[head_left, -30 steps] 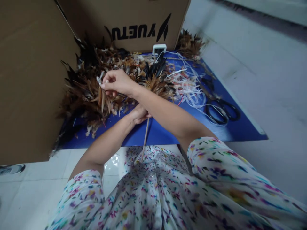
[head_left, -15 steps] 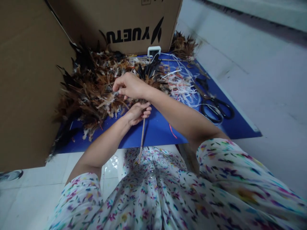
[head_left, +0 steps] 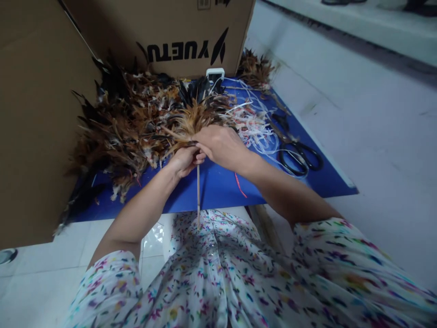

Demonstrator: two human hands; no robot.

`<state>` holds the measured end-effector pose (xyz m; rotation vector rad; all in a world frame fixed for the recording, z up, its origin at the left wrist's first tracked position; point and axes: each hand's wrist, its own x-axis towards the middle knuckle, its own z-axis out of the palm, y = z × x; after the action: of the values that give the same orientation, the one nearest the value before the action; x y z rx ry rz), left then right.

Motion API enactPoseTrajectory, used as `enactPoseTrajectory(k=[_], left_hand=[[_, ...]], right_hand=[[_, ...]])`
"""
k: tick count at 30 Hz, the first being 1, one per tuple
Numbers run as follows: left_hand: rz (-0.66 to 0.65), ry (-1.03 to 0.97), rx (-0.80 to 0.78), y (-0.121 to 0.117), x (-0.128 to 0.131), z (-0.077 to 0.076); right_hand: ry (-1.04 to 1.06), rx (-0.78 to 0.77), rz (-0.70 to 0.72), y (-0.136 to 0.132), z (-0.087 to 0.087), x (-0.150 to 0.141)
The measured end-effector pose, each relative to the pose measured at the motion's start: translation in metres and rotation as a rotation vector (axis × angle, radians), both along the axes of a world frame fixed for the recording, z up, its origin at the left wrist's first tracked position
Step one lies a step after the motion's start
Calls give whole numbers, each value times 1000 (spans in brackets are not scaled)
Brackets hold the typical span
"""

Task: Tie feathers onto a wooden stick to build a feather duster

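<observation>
My left hand is closed round a thin wooden stick that points down toward my lap. A tuft of brown feathers fans out above the stick's top. My right hand is closed over the feather bases, pressed against the left hand at the top of the stick. A large loose heap of brown and black feathers lies on the blue mat just left of and behind both hands.
Black scissors lie on the mat's right side beside a tangle of white and pink plastic strips. A cardboard box stands behind and a cardboard panel to the left. A small white object sits by the box.
My right hand came back from the feather heap on the left and now presses feathers onto the top of the stick. The left hand stayed on the stick.
</observation>
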<state>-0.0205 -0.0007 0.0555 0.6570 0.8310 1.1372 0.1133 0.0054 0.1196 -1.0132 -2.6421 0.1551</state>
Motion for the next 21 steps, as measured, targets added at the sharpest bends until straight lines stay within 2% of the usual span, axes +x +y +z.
enactPoseTrajectory(k=[2, 4, 9, 11, 14, 18, 21], left_hand=[[-19, 13, 1, -1, 0, 2], [-33, 34, 4, -2, 0, 3], [1, 107, 33, -6, 3, 4], [8, 137, 40, -7, 5, 4], [25, 172, 45, -8, 7, 3], [35, 174, 25, -10, 9, 6], [25, 150, 8, -12, 10, 9]], right_hand=[[-78, 65, -52, -3, -4, 6], [-17, 40, -104, 0, -8, 12], [476, -67, -180, 21, -12, 24], [606, -161, -220, 25, -11, 23], [721, -404, -223, 23, -7, 13], [779, -677, -189, 18, -1, -4], [763, -769, -194, 20, 1, -13]])
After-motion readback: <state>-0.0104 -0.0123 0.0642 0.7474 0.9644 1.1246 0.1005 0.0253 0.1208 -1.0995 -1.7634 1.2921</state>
